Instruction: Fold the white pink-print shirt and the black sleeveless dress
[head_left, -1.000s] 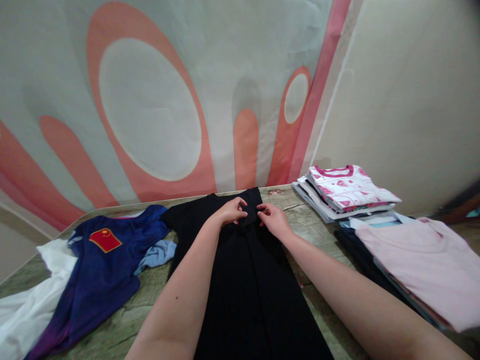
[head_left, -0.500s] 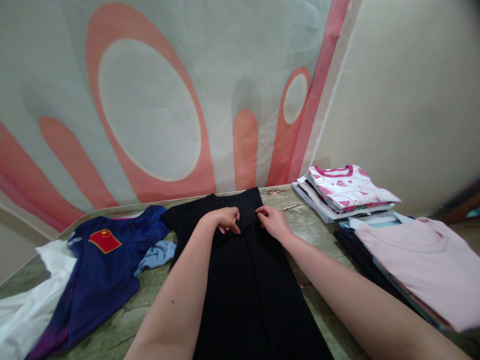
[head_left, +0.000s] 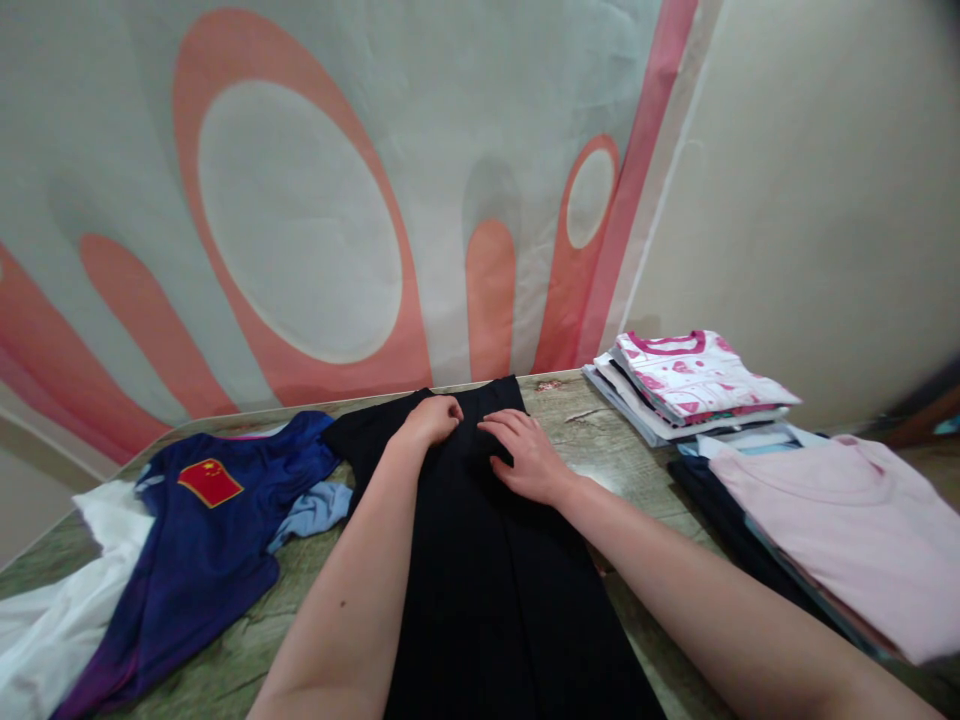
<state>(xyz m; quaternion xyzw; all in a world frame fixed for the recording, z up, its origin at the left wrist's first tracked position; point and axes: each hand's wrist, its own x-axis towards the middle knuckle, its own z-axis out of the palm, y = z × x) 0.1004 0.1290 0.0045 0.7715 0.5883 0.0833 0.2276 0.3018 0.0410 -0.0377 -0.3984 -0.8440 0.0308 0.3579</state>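
The black shirt [head_left: 465, 600] lies lengthwise down the middle of the table [head_left: 622, 450], one sleeve out to the left. Over its far part are two hands, apart from each other: the left hand [head_left: 433, 420] has its fingers curled, and I can't tell whether they pinch cloth; the right hand [head_left: 529, 458] is loosely spread, thumb clear of the fingers. To the left sprawl a navy shirt [head_left: 217, 545], a blue cloth [head_left: 316, 507] and a white cloth [head_left: 67, 590]. To the right sit folded clothes, a pink shirt [head_left: 840, 530] topping the nearer pile.
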